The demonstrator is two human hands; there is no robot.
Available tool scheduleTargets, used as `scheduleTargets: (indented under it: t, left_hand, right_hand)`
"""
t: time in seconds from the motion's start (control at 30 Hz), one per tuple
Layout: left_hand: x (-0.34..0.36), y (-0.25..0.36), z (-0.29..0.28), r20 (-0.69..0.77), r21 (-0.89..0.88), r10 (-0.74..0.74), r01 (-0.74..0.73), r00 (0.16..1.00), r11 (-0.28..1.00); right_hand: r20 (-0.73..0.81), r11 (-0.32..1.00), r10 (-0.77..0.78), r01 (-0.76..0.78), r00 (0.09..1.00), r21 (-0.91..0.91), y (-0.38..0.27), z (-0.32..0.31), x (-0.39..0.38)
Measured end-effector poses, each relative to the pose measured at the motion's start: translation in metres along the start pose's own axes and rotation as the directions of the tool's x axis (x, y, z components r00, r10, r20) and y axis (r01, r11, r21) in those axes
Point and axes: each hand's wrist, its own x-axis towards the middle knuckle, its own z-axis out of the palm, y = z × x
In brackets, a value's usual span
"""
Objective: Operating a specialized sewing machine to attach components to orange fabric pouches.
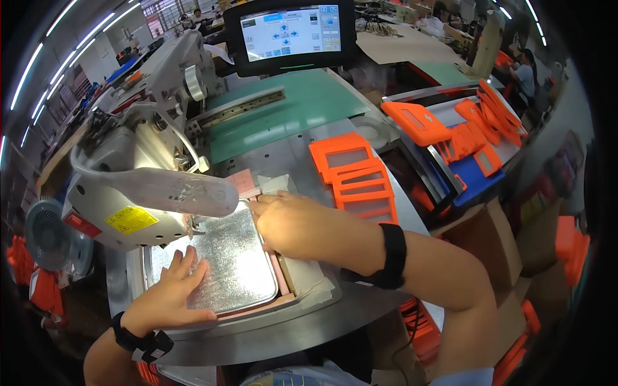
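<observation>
While you face the sewing station, read the legend from near to far.
Left hand: your fingers spread wide, palm flat on the silver sheet.
Silver sheet: lies in a pinkish frame on the metal worktop, under the machine's arm.
Right hand: your open hand presses flat on the sheet's right edge, gripping nothing.
Sewing machine: grey, left of centre.
Orange frames: stacked just right of your hand.
Touch screen: farthest, upright.
</observation>
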Motion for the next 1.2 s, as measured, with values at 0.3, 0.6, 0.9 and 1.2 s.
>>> scheduleTargets:
  t: [0.3, 0.6, 0.9, 1.2]
  left_hand:
    - [-0.001, -0.001, 0.001, 0.050, -0.045, -0.060, 0.063, 0.997, 0.997]
    - [-0.001, -0.004, 0.020, -0.065, 0.018, -0.018, 0.019, 0.998, 1.000]
    - [-0.001, -0.006, 0.024, -0.120, -0.007, 0.022, -0.023, 0.993, 1.000]
    - [-0.001, -0.004, 0.015, -0.158, 0.082, 0.075, -0.063, 0.985, 0.995]
  right_hand:
    - [0.219, 0.936, 0.006, 0.071, 0.976, -0.344, -0.028, -0.008, 0.011]
    - [0.491, 0.971, 0.226, -0.152, 0.842, -0.186, -0.054, -0.025, 0.022]
    - [0.354, 0.916, 0.168, -0.013, 0.920, -0.402, -0.036, -0.005, 0.019]
    - [0.211, 0.879, 0.038, 0.067, 0.977, -0.472, -0.035, -0.002, 0.012]
